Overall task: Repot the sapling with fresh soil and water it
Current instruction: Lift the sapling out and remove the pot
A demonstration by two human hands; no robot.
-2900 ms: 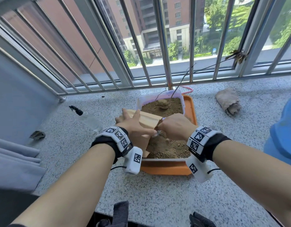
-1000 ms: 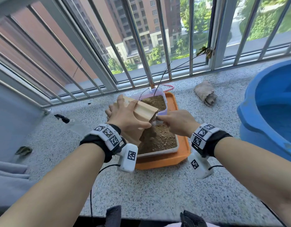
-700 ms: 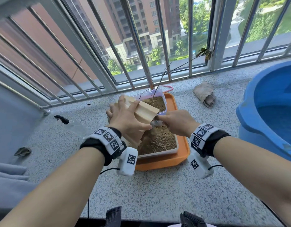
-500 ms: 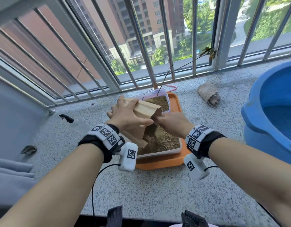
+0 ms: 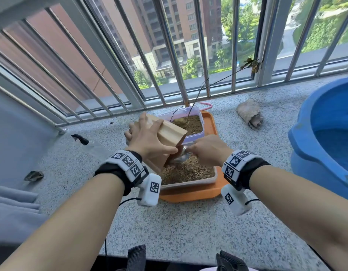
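Soil-transfer step in hand: left hand (image 5: 147, 141) grips a tilted paper soil bag (image 5: 167, 134), fingers wrapped over its stiff folded top; right hand (image 5: 207, 151), fingers closed on a metal spoon (image 5: 182, 156), scrapes at the bag's mouth above granular brown soil (image 5: 186, 171) in a shallow white tray (image 5: 188, 183). Sapling (image 5: 196, 96), thin and bare-stemmed, stands in the translucent plastic tub (image 5: 197, 136) just beyond. Next, likely: soil carried to the tub without spillage.

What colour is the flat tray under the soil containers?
Orange tray, seen best in the head view.
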